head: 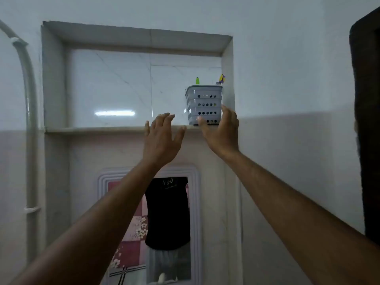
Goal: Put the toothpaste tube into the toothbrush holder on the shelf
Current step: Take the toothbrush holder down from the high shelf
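Arms first: both of yours reach up and forward, bare from elbow to wrist, backs of the hands toward you. Your left hand (162, 136) is raised in front of the ledge edge with all 5 fingers spread wide and nothing in it; whether its fingertips touch the ledge cannot be told. Your right hand (221, 132) is also spread, cupped around the lower part of the pale grey perforated plastic toothbrush holder (203, 104), thumb at the holder's bottom front and the other fingers along its right side; it looks to be touching but not gripping, and holds nothing else.

The holder stands upright at the right end of the pale stone shelf ledge (92, 129), close to the right wall of the recessed niche. 2 items poke above its rim: a green-tipped piece (197, 80) on the left and a yellow-and-purple piece (221, 78) on the right; which, if either, is the toothpaste tube cannot be told.

Glossy marbled tiles line the niche. Below hangs a white-framed mirror (196, 202), a white pipe (30, 140) runs down the left wall, and a dark door frame (368, 120) fills the right edge.
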